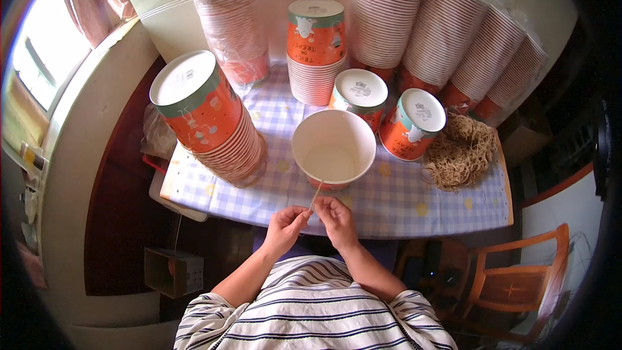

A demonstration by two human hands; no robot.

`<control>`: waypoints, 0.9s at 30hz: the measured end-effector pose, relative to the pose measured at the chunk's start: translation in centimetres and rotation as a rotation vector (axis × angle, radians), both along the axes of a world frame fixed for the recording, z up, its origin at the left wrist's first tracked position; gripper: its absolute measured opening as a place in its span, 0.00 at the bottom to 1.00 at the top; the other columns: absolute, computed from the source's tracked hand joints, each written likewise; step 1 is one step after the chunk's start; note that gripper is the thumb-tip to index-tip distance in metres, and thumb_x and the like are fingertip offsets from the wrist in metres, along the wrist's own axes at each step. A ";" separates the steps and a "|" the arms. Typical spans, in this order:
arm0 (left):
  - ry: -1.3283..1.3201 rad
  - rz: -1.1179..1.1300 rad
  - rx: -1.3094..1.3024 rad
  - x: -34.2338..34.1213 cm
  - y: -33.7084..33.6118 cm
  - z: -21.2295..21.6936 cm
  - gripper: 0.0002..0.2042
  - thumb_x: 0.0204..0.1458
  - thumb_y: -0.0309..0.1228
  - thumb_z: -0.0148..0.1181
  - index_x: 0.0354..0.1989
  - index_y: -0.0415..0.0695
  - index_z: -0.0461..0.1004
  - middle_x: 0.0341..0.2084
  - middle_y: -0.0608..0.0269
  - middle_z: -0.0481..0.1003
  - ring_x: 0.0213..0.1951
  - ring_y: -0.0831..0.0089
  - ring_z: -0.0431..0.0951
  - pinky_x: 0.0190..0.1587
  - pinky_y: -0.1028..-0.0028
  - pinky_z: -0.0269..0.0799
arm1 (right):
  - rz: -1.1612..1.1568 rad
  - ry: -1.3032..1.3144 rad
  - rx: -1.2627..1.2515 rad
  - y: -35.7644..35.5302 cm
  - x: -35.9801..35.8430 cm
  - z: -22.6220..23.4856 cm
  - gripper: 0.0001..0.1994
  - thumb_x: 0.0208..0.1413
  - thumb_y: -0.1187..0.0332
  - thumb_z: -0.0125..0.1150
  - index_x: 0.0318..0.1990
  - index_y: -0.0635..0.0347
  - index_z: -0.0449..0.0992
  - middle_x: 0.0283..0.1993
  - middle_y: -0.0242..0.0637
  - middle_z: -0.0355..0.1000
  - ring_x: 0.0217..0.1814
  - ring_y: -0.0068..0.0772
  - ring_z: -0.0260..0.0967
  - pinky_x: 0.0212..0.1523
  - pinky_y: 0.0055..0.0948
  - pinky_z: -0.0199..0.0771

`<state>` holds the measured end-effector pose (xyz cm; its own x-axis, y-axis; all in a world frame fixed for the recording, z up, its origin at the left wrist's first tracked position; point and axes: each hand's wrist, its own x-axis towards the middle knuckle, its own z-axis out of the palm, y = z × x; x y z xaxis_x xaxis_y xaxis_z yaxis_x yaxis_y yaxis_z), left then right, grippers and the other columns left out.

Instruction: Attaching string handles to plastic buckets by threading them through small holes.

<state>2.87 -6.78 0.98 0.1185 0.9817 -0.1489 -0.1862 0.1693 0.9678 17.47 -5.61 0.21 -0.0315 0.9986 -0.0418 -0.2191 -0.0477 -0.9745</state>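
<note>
A thin cord (317, 195) is held at its lower part between the fingertips of both hands, directly in front of a white-lined paper bucket (350, 139); its upper end meets the bucket's near rim in the view, though whether it is threaded through cannot be told. The grip of the left hand (288, 225) is narrowed to a pinch, and that of the right hand (337, 220) is closed likewise, the two almost touching. The step in hand is judged to be the working of the cord at the bucket's near side; for the next move, a fine pinch and a steady bucket would be called for. The bucket is stood upright on the cloth-covered surface (389, 210). Just beyond it, two upturned buckets (414, 126) are set, with a heap of beige cords (461, 155) at the right. Farther out, a tilted orange stack (210, 120) and plastic-wrapped stacks (392, 19) are ranged.
</note>
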 end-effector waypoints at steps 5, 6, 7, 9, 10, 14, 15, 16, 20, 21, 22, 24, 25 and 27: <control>-0.004 0.025 0.002 0.0 0.0 -0.1 0.09 0.55 0.31 0.57 0.34 0.36 0.74 0.21 0.73 0.71 0.24 0.87 0.65 0.26 0.85 0.60 | 0.034 0.031 0.088 -0.1 -0.7 0.1 0.07 0.55 0.66 0.60 0.37 0.60 0.75 0.32 0.27 0.71 0.30 0.14 0.66 0.33 0.16 0.66; -0.005 0.021 0.019 0.0 -0.1 -0.3 0.09 0.55 0.31 0.57 0.34 0.35 0.74 0.21 0.73 0.71 0.24 0.87 0.65 0.26 0.85 0.60 | 0.023 0.002 0.103 0.0 -0.8 0.2 0.07 0.54 0.67 0.61 0.36 0.61 0.76 0.32 0.27 0.71 0.30 0.14 0.66 0.32 0.16 0.66; -0.006 0.018 0.036 0.1 -0.1 -0.5 0.09 0.55 0.31 0.56 0.33 0.35 0.74 0.21 0.73 0.71 0.24 0.87 0.65 0.26 0.85 0.60 | 0.014 -0.027 0.118 0.0 -0.8 0.3 0.07 0.54 0.68 0.61 0.35 0.61 0.76 0.31 0.27 0.71 0.29 0.15 0.66 0.31 0.16 0.66; 0.006 0.020 0.053 0.1 -0.1 -0.8 0.09 0.55 0.31 0.56 0.33 0.35 0.74 0.22 0.73 0.71 0.25 0.87 0.65 0.27 0.84 0.61 | 0.010 -0.025 0.105 0.0 -0.9 0.2 0.06 0.53 0.68 0.61 0.34 0.61 0.76 0.30 0.28 0.71 0.29 0.15 0.66 0.31 0.17 0.66; 0.019 0.020 0.069 0.1 -0.1 -0.9 0.09 0.55 0.30 0.56 0.33 0.35 0.74 0.22 0.73 0.71 0.25 0.87 0.65 0.27 0.84 0.62 | 0.004 -0.023 0.090 -0.1 -0.9 0.0 0.06 0.53 0.68 0.61 0.33 0.61 0.76 0.29 0.28 0.71 0.28 0.15 0.66 0.30 0.17 0.67; 0.042 0.011 0.084 0.4 -0.3 -0.9 0.09 0.55 0.30 0.57 0.32 0.34 0.74 0.22 0.72 0.71 0.25 0.86 0.66 0.27 0.83 0.63 | -0.052 -0.092 0.138 -0.2 -1.2 -0.1 0.06 0.53 0.69 0.61 0.33 0.62 0.75 0.28 0.29 0.71 0.27 0.16 0.66 0.29 0.18 0.67; 0.104 0.002 0.104 0.4 -0.3 -0.8 0.09 0.55 0.30 0.57 0.32 0.35 0.74 0.22 0.72 0.71 0.25 0.86 0.66 0.26 0.84 0.61 | -0.076 -0.093 0.132 -0.2 -1.2 0.0 0.07 0.53 0.69 0.61 0.33 0.63 0.75 0.28 0.29 0.71 0.27 0.16 0.66 0.29 0.18 0.66; 0.165 -0.008 0.124 0.4 -0.4 -0.8 0.09 0.55 0.30 0.57 0.31 0.35 0.74 0.22 0.72 0.71 0.25 0.86 0.65 0.26 0.84 0.60 | -0.101 -0.096 0.127 -0.2 -1.3 0.0 0.07 0.53 0.69 0.61 0.32 0.63 0.74 0.27 0.29 0.71 0.26 0.16 0.66 0.29 0.19 0.66; 0.169 -0.042 0.063 0.4 -0.3 0.0 0.08 0.54 0.29 0.58 0.30 0.35 0.74 0.22 0.71 0.72 0.24 0.86 0.66 0.26 0.83 0.62 | -0.139 -0.056 0.124 0.2 -1.4 1.0 0.07 0.54 0.69 0.61 0.32 0.64 0.74 0.25 0.28 0.70 0.25 0.15 0.64 0.28 0.18 0.65; 0.211 -0.064 0.099 0.4 -0.4 0.3 0.08 0.53 0.28 0.57 0.29 0.34 0.74 0.21 0.70 0.73 0.25 0.85 0.67 0.27 0.82 0.63 | -0.148 -0.055 0.131 0.3 -1.3 1.4 0.06 0.54 0.69 0.60 0.32 0.64 0.74 0.24 0.27 0.69 0.25 0.14 0.63 0.27 0.17 0.64; 0.252 -0.086 0.135 0.5 -0.5 0.7 0.08 0.52 0.28 0.57 0.29 0.34 0.74 0.21 0.69 0.73 0.25 0.85 0.68 0.27 0.81 0.65 | -0.158 -0.054 0.139 0.4 -1.3 1.7 0.06 0.54 0.69 0.60 0.32 0.64 0.74 0.23 0.25 0.68 0.24 0.14 0.62 0.27 0.17 0.64; 0.333 -0.106 0.186 0.6 -0.7 1.0 0.06 0.50 0.27 0.57 0.28 0.34 0.74 0.21 0.65 0.74 0.24 0.81 0.70 0.28 0.79 0.67 | -0.161 -0.029 0.147 0.7 -1.3 1.8 0.06 0.55 0.69 0.60 0.32 0.64 0.74 0.23 0.24 0.68 0.24 0.13 0.61 0.26 0.16 0.63; 0.414 -0.125 0.236 0.6 -0.8 1.0 0.06 0.48 0.26 0.57 0.28 0.35 0.74 0.21 0.62 0.75 0.24 0.78 0.72 0.28 0.77 0.69 | -0.163 -0.004 0.154 0.8 -1.3 1.8 0.06 0.55 0.69 0.60 0.33 0.64 0.74 0.23 0.23 0.67 0.25 0.12 0.60 0.26 0.16 0.62; 0.535 -0.162 0.339 0.5 -0.9 0.8 0.04 0.46 0.25 0.57 0.27 0.36 0.75 0.21 0.58 0.74 0.23 0.72 0.74 0.28 0.74 0.69 | -0.185 -0.005 0.144 1.0 -1.3 2.0 0.06 0.55 0.69 0.60 0.33 0.64 0.74 0.23 0.22 0.67 0.25 0.11 0.60 0.26 0.16 0.61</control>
